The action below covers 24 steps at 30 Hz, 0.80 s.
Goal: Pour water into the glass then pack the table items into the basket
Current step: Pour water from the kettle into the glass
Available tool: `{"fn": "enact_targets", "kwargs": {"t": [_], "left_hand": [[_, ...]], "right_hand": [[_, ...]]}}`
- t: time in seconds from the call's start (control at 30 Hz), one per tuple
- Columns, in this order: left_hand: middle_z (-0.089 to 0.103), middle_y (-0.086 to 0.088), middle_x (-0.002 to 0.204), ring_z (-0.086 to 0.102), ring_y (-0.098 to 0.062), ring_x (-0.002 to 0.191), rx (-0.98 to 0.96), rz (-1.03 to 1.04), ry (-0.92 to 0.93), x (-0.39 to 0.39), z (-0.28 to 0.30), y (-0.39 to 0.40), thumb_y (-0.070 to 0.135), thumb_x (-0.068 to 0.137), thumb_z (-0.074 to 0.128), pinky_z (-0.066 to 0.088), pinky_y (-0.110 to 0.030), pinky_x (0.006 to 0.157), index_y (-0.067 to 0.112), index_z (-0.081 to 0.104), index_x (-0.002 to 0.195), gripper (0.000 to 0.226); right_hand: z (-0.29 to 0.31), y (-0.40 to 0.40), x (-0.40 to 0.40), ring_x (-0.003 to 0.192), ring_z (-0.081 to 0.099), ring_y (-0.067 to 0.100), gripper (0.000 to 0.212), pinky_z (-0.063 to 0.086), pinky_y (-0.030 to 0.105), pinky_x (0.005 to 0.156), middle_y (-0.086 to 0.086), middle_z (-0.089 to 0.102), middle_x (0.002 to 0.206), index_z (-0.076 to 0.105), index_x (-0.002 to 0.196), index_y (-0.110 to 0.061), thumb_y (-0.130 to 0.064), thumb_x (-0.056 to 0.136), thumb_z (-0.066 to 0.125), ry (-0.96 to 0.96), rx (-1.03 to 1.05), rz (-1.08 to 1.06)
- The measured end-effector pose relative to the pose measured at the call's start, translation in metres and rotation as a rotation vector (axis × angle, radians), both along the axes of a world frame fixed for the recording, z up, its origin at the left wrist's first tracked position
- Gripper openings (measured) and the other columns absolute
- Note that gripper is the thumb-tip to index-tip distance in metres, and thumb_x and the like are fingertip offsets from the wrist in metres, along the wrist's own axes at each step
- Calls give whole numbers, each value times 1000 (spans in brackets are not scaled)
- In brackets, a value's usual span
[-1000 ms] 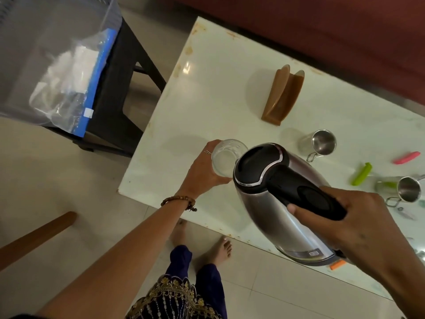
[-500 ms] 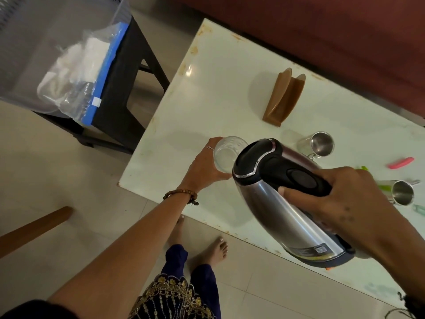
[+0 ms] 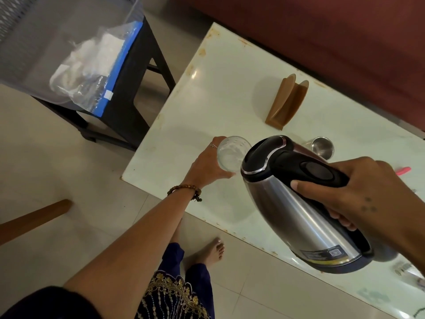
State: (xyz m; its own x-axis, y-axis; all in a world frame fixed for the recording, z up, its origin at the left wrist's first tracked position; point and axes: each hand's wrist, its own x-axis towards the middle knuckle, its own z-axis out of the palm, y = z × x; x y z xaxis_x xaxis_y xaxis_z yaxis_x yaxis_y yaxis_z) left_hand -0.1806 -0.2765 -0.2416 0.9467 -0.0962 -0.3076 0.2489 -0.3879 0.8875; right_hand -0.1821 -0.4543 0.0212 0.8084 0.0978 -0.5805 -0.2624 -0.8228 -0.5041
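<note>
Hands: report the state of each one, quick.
Left hand: closed, fingers curled round the glass.
Right hand: closed, fingers gripping the kettle by its black handle, tilted toward the glass.

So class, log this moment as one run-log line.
step: pouring | left hand: holds glass | right hand: tilts kettle over glass | basket: packing not started

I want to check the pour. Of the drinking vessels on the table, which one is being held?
The clear glass, gripped by the left hand under the kettle spout. The steel cup behind the kettle stands untouched.
</note>
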Motion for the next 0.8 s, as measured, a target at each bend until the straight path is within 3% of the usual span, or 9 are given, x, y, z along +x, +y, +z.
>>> {"fn": "enact_targets", "kwargs": {"t": [0.2,0.8], "left_hand": [[53,10,111,54,-16,104,16,9,29,0,5,0,25,53,81,53,-44,85,31,35,120,81],[53,10,112,54,-19,106,38,4,80,0,12,-2,23,55,82,51,-45,86,28,35,122,82]], "right_hand": [[6,-4,-1,23,44,5,22,35,9,30,0,51,32,63,47,-29,-45,60,69,-18,-40,15],[21,-15,-11,22,44,6,20,34,7,29,-3,50,30,63,46,-39,-52,59,72,5,-57,26]]}}
